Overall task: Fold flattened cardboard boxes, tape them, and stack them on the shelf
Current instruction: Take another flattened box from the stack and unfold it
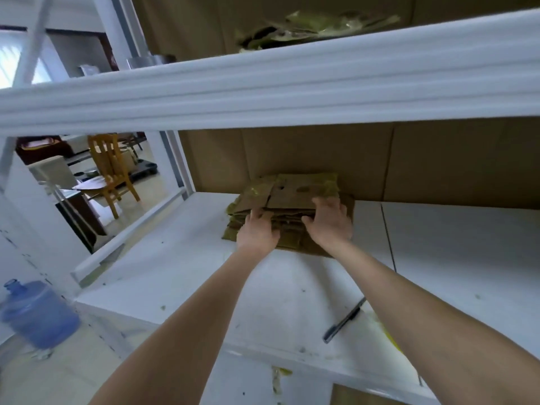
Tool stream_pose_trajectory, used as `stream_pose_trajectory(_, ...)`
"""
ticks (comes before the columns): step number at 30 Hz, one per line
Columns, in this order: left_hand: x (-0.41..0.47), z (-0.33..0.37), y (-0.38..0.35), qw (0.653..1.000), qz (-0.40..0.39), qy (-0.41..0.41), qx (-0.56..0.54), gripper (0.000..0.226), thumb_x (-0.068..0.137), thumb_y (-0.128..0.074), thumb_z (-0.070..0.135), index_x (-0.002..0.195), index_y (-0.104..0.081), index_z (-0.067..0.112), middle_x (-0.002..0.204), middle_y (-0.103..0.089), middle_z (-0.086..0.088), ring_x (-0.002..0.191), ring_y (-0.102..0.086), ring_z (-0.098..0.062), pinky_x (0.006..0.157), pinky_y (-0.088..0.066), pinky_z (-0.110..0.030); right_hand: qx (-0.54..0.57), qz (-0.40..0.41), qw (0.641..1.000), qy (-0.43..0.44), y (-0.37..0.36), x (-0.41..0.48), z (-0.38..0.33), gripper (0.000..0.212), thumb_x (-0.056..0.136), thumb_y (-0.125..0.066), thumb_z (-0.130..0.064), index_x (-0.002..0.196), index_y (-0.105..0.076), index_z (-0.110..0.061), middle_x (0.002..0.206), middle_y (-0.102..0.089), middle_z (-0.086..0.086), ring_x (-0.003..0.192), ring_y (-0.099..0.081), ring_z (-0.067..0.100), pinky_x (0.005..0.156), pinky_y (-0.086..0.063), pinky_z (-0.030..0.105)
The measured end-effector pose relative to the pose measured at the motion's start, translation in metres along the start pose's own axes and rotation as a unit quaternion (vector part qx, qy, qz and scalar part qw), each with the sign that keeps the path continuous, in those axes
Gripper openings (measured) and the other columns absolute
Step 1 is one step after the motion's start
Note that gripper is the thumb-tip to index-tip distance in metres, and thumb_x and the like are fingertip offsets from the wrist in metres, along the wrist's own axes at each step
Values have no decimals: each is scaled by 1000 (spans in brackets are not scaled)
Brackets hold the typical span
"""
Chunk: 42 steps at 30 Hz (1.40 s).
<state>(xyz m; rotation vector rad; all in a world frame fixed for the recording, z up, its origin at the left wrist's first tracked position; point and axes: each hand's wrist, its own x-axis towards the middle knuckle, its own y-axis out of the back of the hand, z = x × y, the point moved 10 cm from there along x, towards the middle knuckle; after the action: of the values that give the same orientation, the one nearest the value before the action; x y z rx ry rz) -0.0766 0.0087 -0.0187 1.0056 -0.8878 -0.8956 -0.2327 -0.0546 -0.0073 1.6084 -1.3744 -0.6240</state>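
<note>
Fingers (325, 203) of the right hand (330, 226) lie spread over the top sheet while its thumb presses the front edge, pinching the upper layers; those of the left hand (257, 230) curl together against the front left corner, though blur hides how deep they reach. Nearest the viewer, at lower right, a dark pen (344, 320) lies loose on the white shelf board (181, 276), which is smooth, scuffed and flecked with greenish specks. Further in, at the middle of the frame, sits the stack of flattened cardboard boxes (295, 194), brown corrugated sheets with ragged, uneven edges and shiny patches of yellowish tape, resting on the board against the brown cardboard back panel (321, 153). Each sheet should be light and stiff but floppy along its creases, and the pile will likely fan or slide if lifted by one corner, so a hold on both front corners, thumbs under and fingers on top, looks safest. Above runs a ribbed white shelf beam (263, 92). Far off at left stand a wooden chair (111, 171) and, lower, a blue water jug (38, 314).
</note>
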Motion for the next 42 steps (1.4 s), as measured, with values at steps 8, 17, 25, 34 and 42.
stream_pose_trajectory(8,64,-72,6,986,0,61,-156,57,92,-49,24,145,-31,16,130,-44,-17,121,-43,-36,102,-39,-43,68,28,987,-142,6,49,21,64,94,-56,-40,147,-30,-15,146,-31,19,132,-35,38,106,-35,47)
stream_pose_trajectory(17,99,-106,-17,957,-94,12,-275,45,94,-50,39,131,-47,14,125,-57,-12,114,-52,-32,95,-45,-42,286,145,914,-249,6,51,4,39,96,-58,-25,128,-54,-3,117,-61,14,98,-59,28,72,-43,29)
stream_pose_trajectory(25,108,-182,10,897,-11,133,-422,63,97,-33,54,148,-25,18,148,-40,-7,130,-44,-31,102,-35,-43,543,117,776,-299,-36,6,-18,34,92,-60,-10,125,-55,-18,120,-59,3,107,-55,20,83,-48,32)
stream_pose_trajectory(34,86,-205,61,891,46,27,-451,49,91,-54,50,120,-54,11,104,-57,5,94,-52,-13,86,-37,-32,564,-6,797,-218,-76,-44,-45,45,88,-59,6,125,-51,-18,116,-66,4,106,-64,27,86,-53,36)
stream_pose_trajectory(42,24,-214,39,881,-1,39,-472,62,75,-76,45,121,-48,15,109,-60,0,100,-58,-19,82,-44,-26,527,-43,825,-201,-94,-86,-43,44,84,-65,5,122,-53,-13,110,-66,1,98,-63,17,76,-53,27)
